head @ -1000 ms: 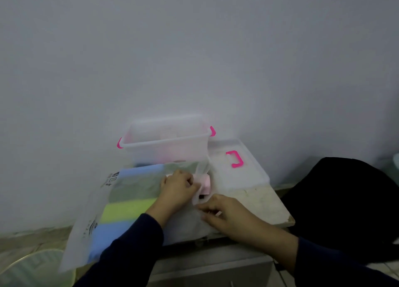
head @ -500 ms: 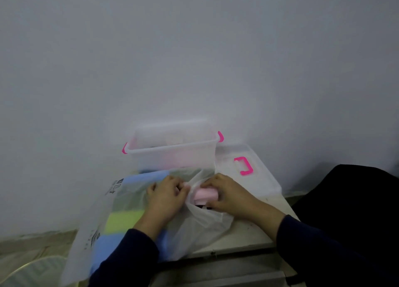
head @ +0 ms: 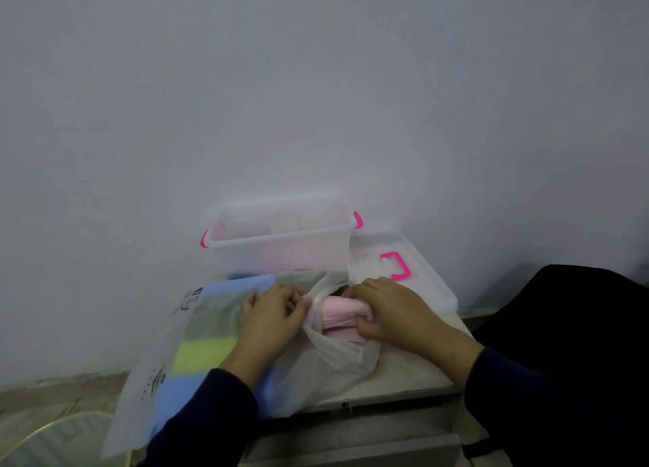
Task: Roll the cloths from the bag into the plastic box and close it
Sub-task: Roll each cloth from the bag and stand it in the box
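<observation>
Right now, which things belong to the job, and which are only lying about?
Job: pink cloth, plastic bag, plastic box, lid, left hand, right hand.
Lying about: black object, round rim on the floor.

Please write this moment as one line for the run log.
left hand: holds bag mouth open | right hand: grips pink cloth in plastic bag | plastic box: open | lid: beside box
</observation>
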